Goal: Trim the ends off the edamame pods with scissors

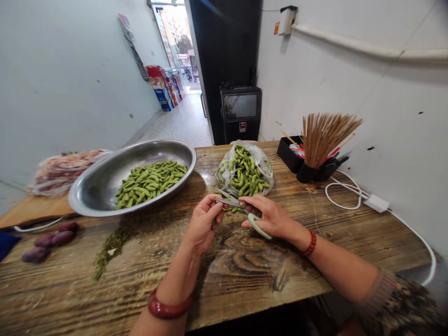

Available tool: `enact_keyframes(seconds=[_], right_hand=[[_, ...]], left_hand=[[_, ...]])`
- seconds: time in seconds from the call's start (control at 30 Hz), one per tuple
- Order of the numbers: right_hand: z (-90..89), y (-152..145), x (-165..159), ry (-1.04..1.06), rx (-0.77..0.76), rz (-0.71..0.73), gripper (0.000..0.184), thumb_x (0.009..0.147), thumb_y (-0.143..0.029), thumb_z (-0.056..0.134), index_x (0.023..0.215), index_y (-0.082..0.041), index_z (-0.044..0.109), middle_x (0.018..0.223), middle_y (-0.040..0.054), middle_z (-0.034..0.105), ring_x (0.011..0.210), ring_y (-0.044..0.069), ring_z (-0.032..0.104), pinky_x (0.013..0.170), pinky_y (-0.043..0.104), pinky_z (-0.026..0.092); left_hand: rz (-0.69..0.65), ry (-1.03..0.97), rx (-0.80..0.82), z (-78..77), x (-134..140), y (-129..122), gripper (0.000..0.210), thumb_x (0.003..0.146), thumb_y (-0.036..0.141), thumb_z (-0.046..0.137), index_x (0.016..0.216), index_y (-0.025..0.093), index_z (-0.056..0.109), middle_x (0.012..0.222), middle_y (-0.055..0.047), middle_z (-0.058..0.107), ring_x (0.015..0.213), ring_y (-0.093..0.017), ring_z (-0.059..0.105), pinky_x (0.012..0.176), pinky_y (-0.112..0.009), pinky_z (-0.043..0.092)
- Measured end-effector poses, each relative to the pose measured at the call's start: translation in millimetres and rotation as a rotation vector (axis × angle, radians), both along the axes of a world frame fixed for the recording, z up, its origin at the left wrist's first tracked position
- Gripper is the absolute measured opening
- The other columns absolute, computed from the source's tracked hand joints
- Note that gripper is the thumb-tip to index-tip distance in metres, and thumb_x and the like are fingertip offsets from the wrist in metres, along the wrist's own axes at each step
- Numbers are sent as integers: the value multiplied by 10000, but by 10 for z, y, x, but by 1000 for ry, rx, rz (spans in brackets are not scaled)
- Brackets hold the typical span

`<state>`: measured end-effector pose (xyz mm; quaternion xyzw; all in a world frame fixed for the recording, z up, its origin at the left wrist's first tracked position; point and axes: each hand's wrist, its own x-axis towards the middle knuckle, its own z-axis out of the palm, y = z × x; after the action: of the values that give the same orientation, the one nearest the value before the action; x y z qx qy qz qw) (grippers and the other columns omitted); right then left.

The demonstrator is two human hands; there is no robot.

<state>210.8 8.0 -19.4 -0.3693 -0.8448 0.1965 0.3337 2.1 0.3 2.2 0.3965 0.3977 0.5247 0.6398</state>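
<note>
My right hand [268, 215] grips a pair of scissors [259, 227] by the pale green handles, its blades spread toward my left hand. In the fingers of my left hand [206, 220], at the blade tips, is an edamame pod [214, 221], mostly hidden by the fingers. Just beyond both hands sits a clear plastic bag [266, 172] of green edamame pods [245, 170], its mouth open. A few loose pods lie on the table beneath the scissors. To the left stands a large steel basin [96, 186] holding a heap of edamame pods [150, 183].
Trimmed green scraps [114, 247] lie left of my hands, near several purple-red tubers [52, 240]. A bag of meat-like pieces [66, 170] rests behind the basin. At right are a holder of wooden skewers [324, 140], a black box [290, 154] and a white cable [376, 203].
</note>
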Motion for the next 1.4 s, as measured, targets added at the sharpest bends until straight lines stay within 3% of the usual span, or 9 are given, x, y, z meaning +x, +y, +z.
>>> enact_keyframes(seconds=[0.4, 0.67, 0.87, 1.0, 1.17, 1.4], right_hand=[[-5, 1, 8, 19, -1, 0, 546, 781, -420, 695, 1254, -197, 539, 820, 29, 572, 701, 149, 526, 661, 268, 450], [-64, 32, 7, 39, 2, -15, 492, 803, -430, 666, 1215, -175, 581, 843, 56, 629, 717, 164, 570, 680, 281, 471], [-101, 69, 28, 96, -13, -73, 485, 787, -410, 682, 1204, -177, 597, 907, 72, 654, 767, 176, 604, 709, 294, 498], [-88, 53, 20, 83, -4, -49, 482, 787, -413, 683, 1198, -174, 603, 919, 79, 659, 782, 183, 614, 727, 301, 503], [-58, 32, 13, 60, 4, -40, 483, 791, -404, 685, 1206, -172, 596, 847, 59, 645, 728, 167, 596, 697, 284, 491], [-37, 24, 12, 55, -12, -23, 492, 788, -400, 688, 1210, -164, 591, 881, 68, 645, 753, 174, 596, 723, 300, 492]], left_hand=[[-22, -13, -41, 12, 9, -9, 250, 683, 264, 728, 821, 166, 545, 627, 43, 539, 430, -22, 374, 395, -131, 212], [53, -180, -74, 9, -67, 43, 220, 673, 202, 708, 816, 168, 544, 626, 52, 502, 440, -27, 366, 375, -130, 232], [107, -283, -115, 52, -173, 89, 185, 680, 268, 654, 726, 167, 506, 714, 25, 535, 500, -55, 447, 381, -149, 283], [203, 52, -65, 3, -151, 117, 233, 645, 295, 718, 681, 170, 524, 582, 66, 472, 408, -38, 330, 368, -153, 207], [273, 643, 222, -185, -141, 195, 62, 598, 202, 729, 618, 177, 676, 610, -14, 596, 581, -137, 487, 543, -221, 347], [133, 1062, 426, -312, -196, 210, 108, 625, 100, 675, 629, 208, 673, 612, -17, 563, 625, -172, 485, 637, -269, 332]])
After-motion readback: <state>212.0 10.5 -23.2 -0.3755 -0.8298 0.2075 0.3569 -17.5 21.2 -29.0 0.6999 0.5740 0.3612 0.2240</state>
